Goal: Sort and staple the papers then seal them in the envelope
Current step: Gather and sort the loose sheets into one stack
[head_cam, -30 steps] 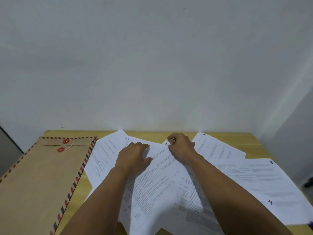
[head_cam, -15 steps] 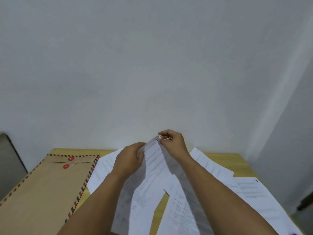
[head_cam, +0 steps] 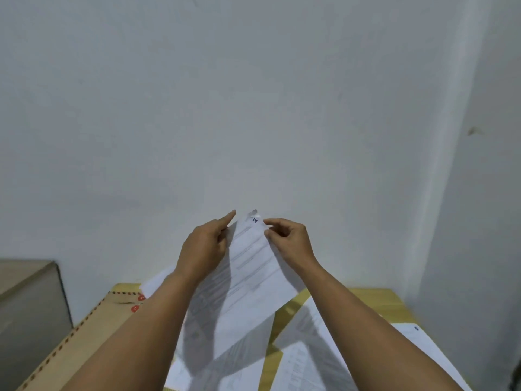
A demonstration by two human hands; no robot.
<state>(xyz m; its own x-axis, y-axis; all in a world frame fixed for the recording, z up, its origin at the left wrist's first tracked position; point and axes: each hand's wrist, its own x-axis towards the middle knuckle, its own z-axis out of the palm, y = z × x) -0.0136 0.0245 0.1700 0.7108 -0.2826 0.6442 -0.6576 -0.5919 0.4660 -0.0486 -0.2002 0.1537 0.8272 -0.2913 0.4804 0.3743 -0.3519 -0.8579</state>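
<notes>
Both hands have lifted the sheet (head_cam: 248,266) way higher than before, so it's up off the table (head_cam: 366,297) now, in front of the wall. Right hand (head_cam: 287,238) pinches its top corner, and left hand (head_cam: 204,246) holds the left edge with the index finger sticking out. Envelope (head_cam: 84,340) lies left of the sheet, more papers (head_cam: 324,354) below it.

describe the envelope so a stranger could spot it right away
Start at the wooden table and go to its left side. The brown envelope lies flat there, beside the white sheets; only it has a striped border and red string-tie discs.
</notes>
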